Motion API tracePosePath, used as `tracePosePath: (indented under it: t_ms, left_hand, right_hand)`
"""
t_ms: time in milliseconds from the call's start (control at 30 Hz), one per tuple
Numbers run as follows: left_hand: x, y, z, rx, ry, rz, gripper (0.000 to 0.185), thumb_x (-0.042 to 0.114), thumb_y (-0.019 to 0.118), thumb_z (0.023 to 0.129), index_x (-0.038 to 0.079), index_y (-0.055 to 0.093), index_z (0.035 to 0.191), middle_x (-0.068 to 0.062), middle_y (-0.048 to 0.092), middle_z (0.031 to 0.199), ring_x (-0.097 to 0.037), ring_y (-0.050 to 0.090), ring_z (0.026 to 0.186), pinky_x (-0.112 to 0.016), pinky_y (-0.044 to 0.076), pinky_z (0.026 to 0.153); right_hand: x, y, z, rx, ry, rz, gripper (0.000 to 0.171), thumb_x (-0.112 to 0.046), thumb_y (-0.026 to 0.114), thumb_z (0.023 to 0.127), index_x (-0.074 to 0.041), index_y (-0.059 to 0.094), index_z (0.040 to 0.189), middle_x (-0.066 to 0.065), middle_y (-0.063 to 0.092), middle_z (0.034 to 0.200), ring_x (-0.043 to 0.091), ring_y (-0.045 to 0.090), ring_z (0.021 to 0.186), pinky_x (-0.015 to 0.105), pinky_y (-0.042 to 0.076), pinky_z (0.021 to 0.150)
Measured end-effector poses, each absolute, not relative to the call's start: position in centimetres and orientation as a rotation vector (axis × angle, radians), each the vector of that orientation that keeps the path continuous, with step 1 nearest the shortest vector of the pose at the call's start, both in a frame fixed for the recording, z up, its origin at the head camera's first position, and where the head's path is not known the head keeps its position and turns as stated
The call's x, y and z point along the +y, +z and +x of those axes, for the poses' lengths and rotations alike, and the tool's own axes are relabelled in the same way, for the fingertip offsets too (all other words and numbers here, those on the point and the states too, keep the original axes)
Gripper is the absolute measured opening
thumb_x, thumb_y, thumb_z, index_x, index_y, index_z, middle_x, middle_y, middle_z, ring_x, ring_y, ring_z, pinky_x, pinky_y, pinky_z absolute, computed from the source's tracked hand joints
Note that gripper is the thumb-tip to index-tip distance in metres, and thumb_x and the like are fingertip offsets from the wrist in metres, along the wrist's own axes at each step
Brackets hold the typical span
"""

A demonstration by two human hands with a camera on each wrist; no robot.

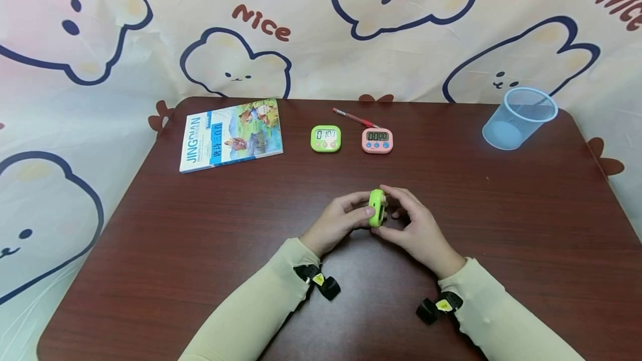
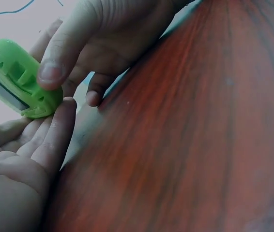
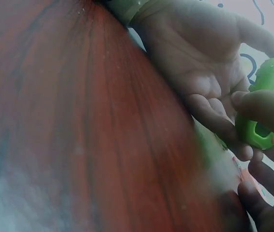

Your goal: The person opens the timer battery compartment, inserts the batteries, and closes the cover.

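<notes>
I pinch a green timer (image 1: 377, 208) between both hands (image 1: 341, 222) (image 1: 416, 227) above the table (image 1: 200, 238); two timers (image 1: 325, 138) (image 1: 377, 141) already stand upright beyond, this one remains.

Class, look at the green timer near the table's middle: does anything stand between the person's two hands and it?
Nothing visible does. The left hand and right hand already grip the green timer from either side, fingers directly on its casing. The other green timer, pink timer and book lie farther back.
</notes>
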State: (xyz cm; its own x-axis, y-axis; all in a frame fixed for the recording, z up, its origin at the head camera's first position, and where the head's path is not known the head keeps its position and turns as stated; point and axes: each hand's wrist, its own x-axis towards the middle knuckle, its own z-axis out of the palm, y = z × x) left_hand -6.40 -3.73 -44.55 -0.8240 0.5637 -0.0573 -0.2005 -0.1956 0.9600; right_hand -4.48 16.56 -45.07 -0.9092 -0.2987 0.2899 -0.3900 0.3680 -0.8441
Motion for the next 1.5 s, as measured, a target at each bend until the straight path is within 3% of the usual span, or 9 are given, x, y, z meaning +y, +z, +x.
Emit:
tracePosePath:
  t_ms: [233, 400, 600, 800, 900, 1233, 1367, 1500]
  left_hand:
    - [-3.74, -44.65, -6.41, 1.51, 2.109, 0.397, 0.053, 0.015, 0.046, 0.101, -0.016, 0.039, 0.144, -0.035, 0.05, 0.138, -0.017, 0.064, 0.106, -0.035, 0.056, 0.093]
    - [-3.69, -44.8, -6.59, 1.475, 2.166, 0.325, 0.05, 0.013, 0.04, 0.101, -0.011, 0.04, 0.145, -0.032, 0.049, 0.141, -0.02, 0.064, 0.111, -0.043, 0.054, 0.098]
    - [-3.64, -44.85, -6.77, 1.453, 2.219, 0.26, 0.047, 0.009, 0.039, 0.104, -0.003, 0.038, 0.149, -0.025, 0.051, 0.142, -0.02, 0.063, 0.114, -0.039, 0.056, 0.095]
    - [-3.53, -44.8, -6.81, 1.459, 2.257, 0.251, 0.049, 0.004, 0.04, 0.103, -0.004, 0.035, 0.151, -0.026, 0.052, 0.14, -0.019, 0.062, 0.113, -0.035, 0.057, 0.09]
    - [-3.51, -44.86, -6.83, 1.458, 2.285, 0.229, 0.047, 0.001, 0.041, 0.1, -0.005, 0.037, 0.147, -0.027, 0.056, 0.135, -0.018, 0.063, 0.111, -0.035, 0.058, 0.088]
    - [-3.48, -44.97, -6.75, 1.462, 2.356, 0.208, 0.041, -0.009, 0.05, 0.092, 0.0, 0.039, 0.131, -0.017, 0.06, 0.121, -0.018, 0.066, 0.095, -0.033, 0.059, 0.082]
    - [-3.49, -45.02, -6.85, 1.493, 2.313, 0.227, 0.056, -0.012, 0.052, 0.091, 0.002, 0.035, 0.142, -0.015, 0.059, 0.119, -0.018, 0.066, 0.094, -0.031, 0.059, 0.081]
    - [-3.61, -45.09, -6.99, 1.532, 2.241, 0.256, 0.079, -0.015, 0.054, 0.091, 0.012, 0.023, 0.158, -0.018, 0.057, 0.121, -0.018, 0.066, 0.093, -0.029, 0.059, 0.081]
  right_hand:
    - [16.51, -45.07, -4.5, -2.448, 1.631, 0.623, 0.074, 0.002, 0.088, 0.073, -0.003, 0.057, 0.139, 0.004, 0.059, 0.132, 0.012, 0.056, 0.104, 0.025, 0.053, 0.079]
    - [16.68, -44.99, -4.43, -2.409, 1.662, 0.55, 0.072, 0.001, 0.089, 0.072, -0.006, 0.06, 0.137, 0.004, 0.059, 0.131, 0.011, 0.055, 0.106, 0.022, 0.052, 0.08]
    - [16.9, -45.13, -4.39, -2.396, 1.683, 0.484, 0.071, 0.002, 0.089, 0.071, -0.006, 0.061, 0.136, 0.005, 0.057, 0.13, 0.011, 0.057, 0.101, 0.022, 0.052, 0.08]
    - [17.04, -45.2, -4.47, -2.4, 1.708, 0.46, 0.069, -0.001, 0.088, 0.075, -0.012, 0.06, 0.137, 0.002, 0.058, 0.132, 0.012, 0.056, 0.101, 0.023, 0.052, 0.078]
    - [17.03, -45.1, -4.48, -2.392, 1.702, 0.429, 0.066, -0.003, 0.087, 0.076, -0.014, 0.061, 0.135, 0.0, 0.06, 0.13, 0.015, 0.058, 0.092, 0.023, 0.052, 0.075]
    - [17.01, -44.91, -4.6, -2.269, 1.892, 0.263, 0.043, 0.006, 0.08, 0.081, 0.001, 0.061, 0.119, 0.013, 0.065, 0.106, 0.013, 0.065, 0.086, 0.018, 0.054, 0.067]
    - [17.07, -44.92, -4.57, -2.323, 1.841, 0.267, 0.038, 0.003, 0.076, 0.087, -0.002, 0.063, 0.122, 0.013, 0.068, 0.102, 0.01, 0.066, 0.086, 0.018, 0.053, 0.066]
    - [17.15, -44.93, -4.52, -2.378, 1.804, 0.344, 0.047, 0.002, 0.072, 0.09, -0.007, 0.06, 0.134, 0.012, 0.069, 0.109, 0.009, 0.064, 0.088, 0.019, 0.05, 0.066]
